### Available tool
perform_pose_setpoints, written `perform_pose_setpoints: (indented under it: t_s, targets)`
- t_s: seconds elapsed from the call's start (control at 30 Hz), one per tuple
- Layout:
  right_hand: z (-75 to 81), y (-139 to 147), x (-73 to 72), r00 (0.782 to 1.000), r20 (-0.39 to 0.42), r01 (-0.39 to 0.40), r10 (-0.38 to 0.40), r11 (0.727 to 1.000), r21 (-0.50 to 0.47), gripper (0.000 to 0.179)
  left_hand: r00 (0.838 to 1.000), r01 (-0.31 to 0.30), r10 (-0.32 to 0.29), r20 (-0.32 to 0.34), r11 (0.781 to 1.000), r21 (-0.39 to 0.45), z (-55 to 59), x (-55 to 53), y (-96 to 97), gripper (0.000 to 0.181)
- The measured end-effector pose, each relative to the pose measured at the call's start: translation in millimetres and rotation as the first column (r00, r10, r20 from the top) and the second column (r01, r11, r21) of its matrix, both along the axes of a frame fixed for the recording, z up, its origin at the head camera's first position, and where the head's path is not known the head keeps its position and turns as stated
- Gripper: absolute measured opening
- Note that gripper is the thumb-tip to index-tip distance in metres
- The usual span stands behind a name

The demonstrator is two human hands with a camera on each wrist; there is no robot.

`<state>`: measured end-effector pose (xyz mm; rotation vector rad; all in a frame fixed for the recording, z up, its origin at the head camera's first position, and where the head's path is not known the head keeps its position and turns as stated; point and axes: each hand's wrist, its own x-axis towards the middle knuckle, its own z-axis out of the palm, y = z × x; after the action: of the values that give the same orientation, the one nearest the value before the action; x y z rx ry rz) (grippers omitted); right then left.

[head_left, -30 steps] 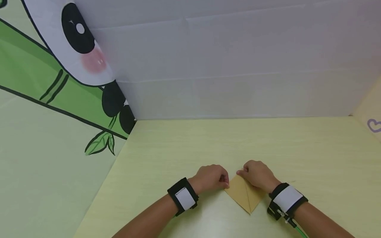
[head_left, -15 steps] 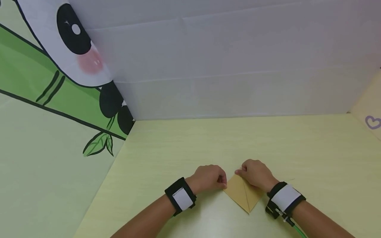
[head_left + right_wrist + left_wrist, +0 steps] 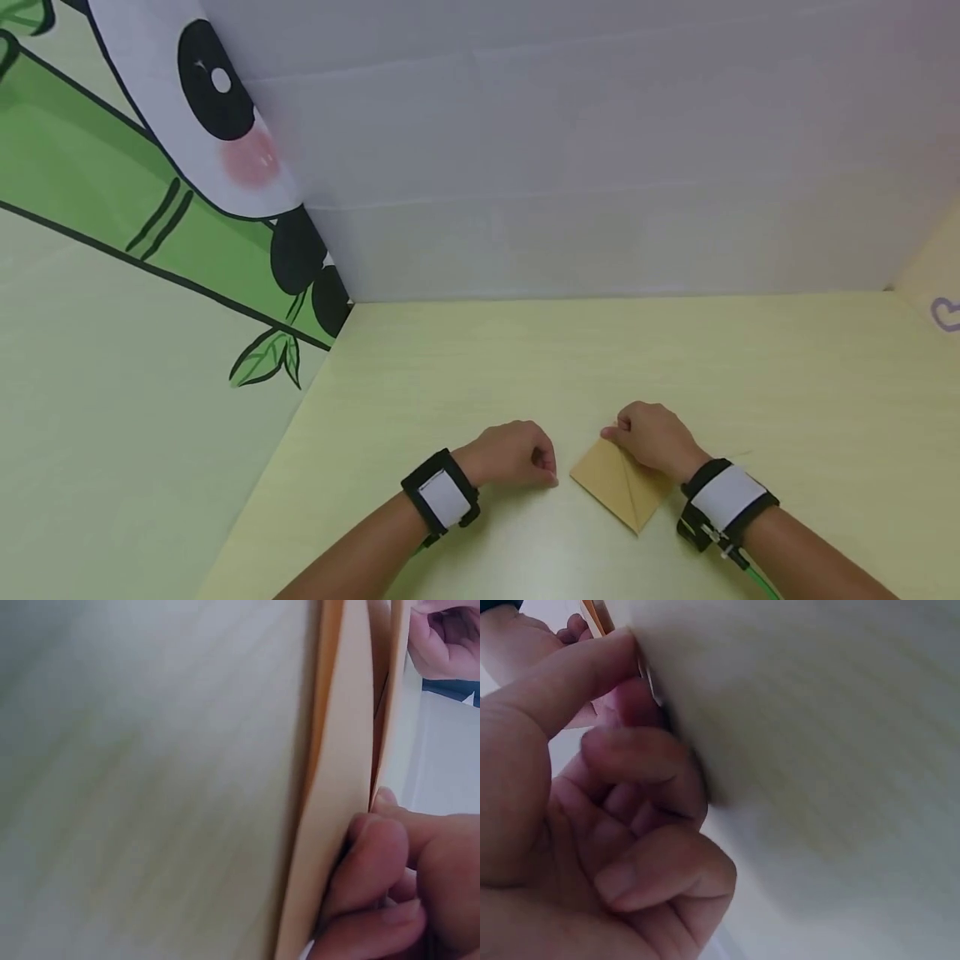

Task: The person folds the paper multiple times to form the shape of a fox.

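Note:
A tan sheet of paper, folded into a diamond with a crease down its middle, lies on the table. My right hand pinches its far corner and covers part of its right side. Seen from the right wrist, the folded paper shows parted layers along its edge, with thumb and fingertips gripping that edge. Left of the paper, a short gap away, my left hand rests low over the table with loosely curled fingers. The left wrist view shows this left hand holding nothing, its thumb extended along the forefinger.
The pale wood-grain table runs back to a grey-white wall. On the left stands a panel printed with a green bamboo stalk and a cartoon eye. A green cable trails from the right wrist strap.
My left hand has let go of the paper's left corner and moved a little to the left. The right hand keeps its grip at the far corner, and the paper stays in place.

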<state>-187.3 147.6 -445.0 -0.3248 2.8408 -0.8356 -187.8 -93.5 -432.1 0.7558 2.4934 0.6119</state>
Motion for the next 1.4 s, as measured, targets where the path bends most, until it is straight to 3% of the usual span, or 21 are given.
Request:
perform_pose_setpoints:
  t_s: [0.1,0.2,0.37,0.47,0.53,0.7,0.83,0.93,1.03,1.2,1.4]
  targets:
    - [-0.5,0,0.5,1.0,-0.001,0.0,0.0,1.0,0.003,0.045,1.0,-0.004,0.005,0.028,1.0,-0.019,2.8,-3.2,4.2,0.016]
    - [2.1,0,1.2,1.0,0.008,0.003,-0.003,1.0,-0.004,0.045,1.0,-0.014,0.015,0.012,0.998,-0.057,6.1,-5.8,9.4,0.017]
    - [10.1,2,5.0,0.997,0.077,0.031,-0.027,0.999,-0.044,0.044,0.994,-0.055,0.047,-0.099,0.995,-0.078,15.3,-5.1,23.6,0.02]
    - [14.4,4,6.5,0.993,0.108,0.049,-0.042,0.997,-0.067,0.04,0.982,-0.064,0.049,-0.183,0.995,-0.077,21.4,1.7,32.2,0.015]
    - [17.1,6,5.9,0.994,0.104,0.05,-0.042,0.996,-0.074,0.037,0.972,-0.039,0.019,-0.232,0.996,-0.084,26.9,11.2,37.3,0.011]
    - [26.2,11,0.8,0.998,0.05,0.048,-0.047,0.998,-0.027,0.029,0.94,0.091,-0.132,-0.313,0.985,-0.144,38.8,43.3,50.0,0.037]
    - [28.9,10,-4.7,0.997,0.035,0.063,-0.064,0.998,0.027,0.025,0.901,0.195,-0.256,-0.351,0.96,-0.199,36.9,64.9,58.3,0.06]
    - [25.4,8,-7.7,0.995,0.061,0.078,-0.081,0.996,0.046,0.025,0.886,0.262,-0.325,-0.33,0.939,-0.221,32.7,75.8,63.2,0.073]
    - [19.1,5,-8.8,0.992,0.074,0.093,-0.098,0.993,0.069,0.026,0.884,0.3,-0.363,-0.295,0.924,-0.238,27.8,80.5,66.2,0.073]
    - [12.2,1,-10.2,0.992,0.048,0.108,-0.114,0.989,0.099,0.024,0.878,0.308,-0.383,-0.288,0.912,-0.272,20.4,80.6,67.0,0.068]
    - [9.3,-2,-13.5,0.992,0.031,0.117,-0.12,0.988,0.101,0.022,0.841,0.345,-0.439,-0.316,0.886,-0.31,15.1,81.7,65.4,0.055]
